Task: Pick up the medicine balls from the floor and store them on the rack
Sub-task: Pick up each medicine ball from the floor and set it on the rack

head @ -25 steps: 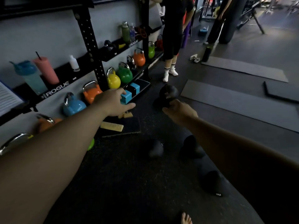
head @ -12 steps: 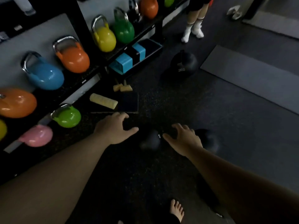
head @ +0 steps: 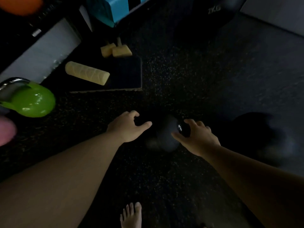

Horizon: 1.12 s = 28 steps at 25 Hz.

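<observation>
A small black medicine ball (head: 165, 136) with a white numeral lies on the dark floor between my hands. My right hand (head: 198, 137) cups its right side, thumb and fingers spread over it. My left hand (head: 129, 127) is open just left of the ball, a small gap away. A second black ball (head: 256, 129) lies further right, blurred. A larger black ball marked 2KG (head: 218, 9) sits at the top. The black rack (head: 37, 18) runs along the upper left.
Green (head: 32, 99), orange (head: 21, 4) and pink (head: 6, 129) kettlebells sit by the rack. A black pad (head: 125, 74) carries yellow foam pieces (head: 87, 75). Blue blocks (head: 115, 7) are at the top, a grey mat (head: 279, 14) top right. My bare foot (head: 131, 214) is below.
My view has dropped toward the floor. Both hands have come down around the small ball, and the right hand now touches it.
</observation>
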Motion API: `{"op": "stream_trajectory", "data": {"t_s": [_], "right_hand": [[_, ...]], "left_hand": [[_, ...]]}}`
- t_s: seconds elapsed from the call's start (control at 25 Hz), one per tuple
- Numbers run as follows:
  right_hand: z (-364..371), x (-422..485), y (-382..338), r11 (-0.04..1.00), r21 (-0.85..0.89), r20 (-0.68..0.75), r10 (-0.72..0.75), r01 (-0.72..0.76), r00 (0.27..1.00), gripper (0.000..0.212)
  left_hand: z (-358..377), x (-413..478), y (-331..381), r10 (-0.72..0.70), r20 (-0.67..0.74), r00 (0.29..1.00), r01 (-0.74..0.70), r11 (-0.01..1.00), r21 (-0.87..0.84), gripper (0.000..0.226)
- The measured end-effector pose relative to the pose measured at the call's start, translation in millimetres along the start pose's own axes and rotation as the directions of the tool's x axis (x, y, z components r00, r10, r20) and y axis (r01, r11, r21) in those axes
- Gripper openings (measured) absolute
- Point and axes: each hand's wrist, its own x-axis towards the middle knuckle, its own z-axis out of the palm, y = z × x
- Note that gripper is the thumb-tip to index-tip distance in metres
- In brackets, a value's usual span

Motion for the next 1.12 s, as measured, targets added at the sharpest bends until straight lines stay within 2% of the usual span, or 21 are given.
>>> {"op": "stream_trajectory", "data": {"t_s": [0.16, 0.4, 0.48, 0.6, 0.68, 0.76, 0.96, 1.12], "right_hand": [[65.8, 55.6, 8.7, 0.997, 0.044, 0.041, 0.054, -0.056, 0.998, 0.122], [112.4, 104.7, 4.0, 0.992, 0.126, 0.053, -0.013, 0.007, 0.998, 0.144], [115.3, 115.0, 5.2, 0.986, 0.169, 0.057, -0.017, 0.007, 0.998, 0.150], [118.2, 122.5, 5.7, 0.962, 0.273, 0.065, -0.030, 0.011, 0.997, 0.154], [122.6, 118.5, 4.2, 0.941, 0.336, 0.024, -0.038, 0.028, 0.999, 0.151], [126.5, 107.9, 4.4, 0.911, 0.410, -0.048, -0.037, 0.054, 0.998, 0.145], [90.5, 68.4, -23.2, 0.859, 0.490, -0.119, -0.103, 0.149, 0.987, 0.138], [-0.1, 18.8, -84.8, 0.821, 0.483, -0.217, -0.225, 0.305, 0.950, 0.134]], "left_hand": [[65.3, 62.8, -25.2, -0.027, 0.051, 0.998, 0.030, 0.998, -0.051, 0.120], [115.7, 118.7, -20.3, -0.043, 0.036, 0.998, 0.051, 0.966, -0.254, 0.118], [119.2, 128.0, -16.3, -0.058, 0.065, 0.996, 0.076, 0.948, -0.309, 0.128], [122.1, 129.1, -16.5, -0.138, 0.152, 0.979, 0.195, 0.852, -0.486, 0.147], [125.1, 125.6, -16.9, -0.184, 0.167, 0.969, 0.248, 0.764, -0.595, 0.140], [125.7, 119.1, -14.8, -0.181, 0.156, 0.971, 0.238, 0.707, -0.665, 0.136], [77.5, 74.2, -9.3, -0.163, 0.031, 0.986, 0.135, 0.682, -0.718, 0.136], [-30.8, 10.2, 9.0, -0.158, -0.105, 0.982, 0.028, 0.666, -0.745, 0.134]]}}
